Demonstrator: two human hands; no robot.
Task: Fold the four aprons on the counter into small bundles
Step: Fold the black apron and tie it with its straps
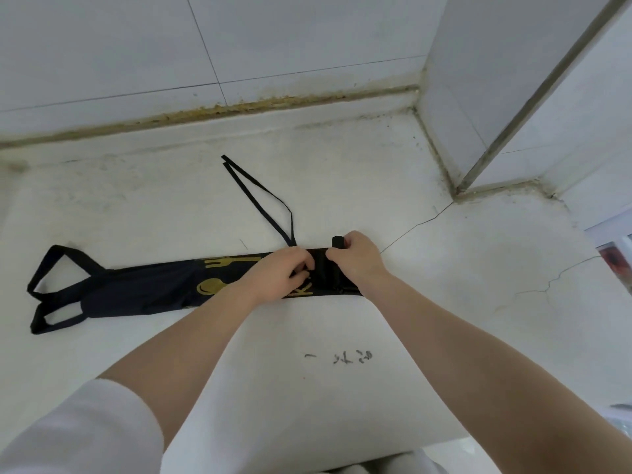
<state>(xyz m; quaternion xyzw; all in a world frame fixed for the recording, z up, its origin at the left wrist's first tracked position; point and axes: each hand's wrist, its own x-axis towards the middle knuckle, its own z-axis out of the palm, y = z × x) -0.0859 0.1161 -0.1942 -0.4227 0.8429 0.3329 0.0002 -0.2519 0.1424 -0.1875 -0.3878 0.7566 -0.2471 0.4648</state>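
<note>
A black apron [143, 289] with gold fork and spoon print lies on the white counter [307, 388] as a long narrow strip. Its neck loops spread out at the left end [51, 289]. Two thin black ties [260, 196] trail away toward the wall. The right end of the strip is rolled into a small bundle [333, 268]. My left hand [277, 278] pinches the fabric at the roll's left side. My right hand [359, 258] grips the rolled end from above. Only this one apron is in view.
A tiled wall [239, 46] runs along the back, with a stained seam at the counter. A tiled column [478, 80] juts out at the right rear. Cracks [417, 224] cross the counter on the right, and dark handwriting [342, 357] marks it near the front.
</note>
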